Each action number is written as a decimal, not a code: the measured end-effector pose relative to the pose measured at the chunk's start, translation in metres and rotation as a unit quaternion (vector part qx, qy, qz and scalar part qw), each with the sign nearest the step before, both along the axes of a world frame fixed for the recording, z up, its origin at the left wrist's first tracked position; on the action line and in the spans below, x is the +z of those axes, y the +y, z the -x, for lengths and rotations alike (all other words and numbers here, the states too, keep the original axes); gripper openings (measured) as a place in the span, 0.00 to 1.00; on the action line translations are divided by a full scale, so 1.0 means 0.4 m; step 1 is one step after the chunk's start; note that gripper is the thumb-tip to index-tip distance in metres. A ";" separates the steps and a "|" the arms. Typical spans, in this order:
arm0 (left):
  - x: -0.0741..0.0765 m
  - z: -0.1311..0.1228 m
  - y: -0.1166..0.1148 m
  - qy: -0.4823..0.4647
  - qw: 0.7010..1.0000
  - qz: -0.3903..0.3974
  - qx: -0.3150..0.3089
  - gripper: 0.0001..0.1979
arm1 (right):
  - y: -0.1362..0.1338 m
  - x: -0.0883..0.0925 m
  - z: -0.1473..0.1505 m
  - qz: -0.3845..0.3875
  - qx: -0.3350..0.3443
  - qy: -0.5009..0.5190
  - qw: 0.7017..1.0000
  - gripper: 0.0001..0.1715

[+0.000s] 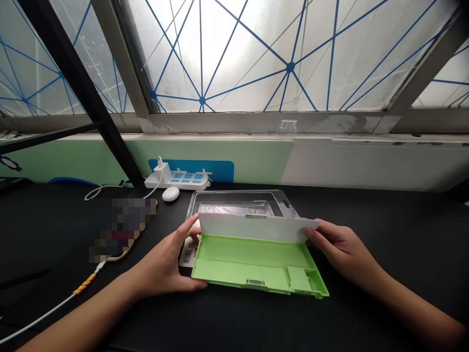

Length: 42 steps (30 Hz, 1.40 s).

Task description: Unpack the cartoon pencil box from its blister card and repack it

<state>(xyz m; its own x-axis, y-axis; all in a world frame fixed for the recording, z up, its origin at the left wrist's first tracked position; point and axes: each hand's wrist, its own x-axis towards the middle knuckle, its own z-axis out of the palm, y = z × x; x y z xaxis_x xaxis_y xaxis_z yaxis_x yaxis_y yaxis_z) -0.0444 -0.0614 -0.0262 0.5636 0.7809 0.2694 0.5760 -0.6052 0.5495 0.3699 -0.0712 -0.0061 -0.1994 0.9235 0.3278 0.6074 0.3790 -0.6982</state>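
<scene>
A green pencil case (234, 256) with a raised white lid (252, 227) is held above the black desk, its shallow green inside facing me. At its left end my left hand (166, 261) is closed, with the thumb under the front corner and the fingers behind the lid. My right hand (339, 247) pinches the right end of the lid between thumb and fingers. The tray has a small compartment at its right front corner, and nothing lies inside it. Behind the case is a clear plastic package (286, 203), partly hidden by the lid, with a barcode label (186, 254).
A white power strip (190, 181) with a plugged-in charger stands against the wall. Near it sits a white round object (170, 194). On the left a blurred-out device (124, 234) is joined to a white cable (47, 315). A black slanted post (110, 132) rises at the back left.
</scene>
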 end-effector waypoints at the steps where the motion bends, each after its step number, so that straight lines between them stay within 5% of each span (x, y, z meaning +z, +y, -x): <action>1: 0.000 0.001 0.000 0.000 1.000 0.001 0.000 0.67 | 0.002 -0.002 0.000 0.011 -0.002 0.009 1.000 0.20; 4: -0.003 0.005 0.001 -0.002 1.000 0.007 0.003 0.69 | 0.004 -0.006 0.000 -0.004 -0.011 -0.001 1.000 0.19; 9: -0.004 0.006 0.000 -0.008 0.999 0.035 0.030 0.67 | -0.014 0.007 0.001 -0.160 0.009 -0.039 0.986 0.12; 17: 0.014 -0.006 0.005 -0.019 0.999 0.030 0.010 0.31 | -0.060 0.026 0.026 -0.304 0.173 -0.213 0.912 0.29; 22: 0.030 -0.021 0.000 -0.030 0.997 0.052 0.048 0.26 | -0.057 0.017 0.041 -0.295 0.160 -0.264 0.904 0.32; 27: 0.039 -0.027 -0.004 -0.035 0.995 0.078 0.044 0.32 | -0.060 -0.003 0.048 -0.295 0.111 -0.214 0.925 0.29; 30: 0.046 -0.031 -0.002 -0.054 0.995 0.085 0.002 0.35 | -0.064 -0.011 0.045 -0.240 0.060 -0.136 0.959 0.25; 33: 0.057 -0.041 0.001 -0.039 0.993 0.108 -0.005 0.26 | -0.052 -0.016 0.039 -0.176 0.026 -0.083 0.981 0.20; 42: 0.053 -0.052 0.008 -0.025 0.993 0.116 0.001 0.15 | -0.004 -0.005 0.021 -0.025 0.048 -0.104 0.993 0.16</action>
<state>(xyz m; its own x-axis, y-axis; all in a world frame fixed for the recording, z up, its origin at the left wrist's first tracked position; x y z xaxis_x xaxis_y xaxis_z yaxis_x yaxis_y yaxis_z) -0.0236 -0.0581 -0.0050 0.5523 0.8263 0.1103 0.5456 -0.4583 0.7016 0.3615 -0.0726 -0.0080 -0.3539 0.8807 0.3148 0.6955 0.4729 -0.5410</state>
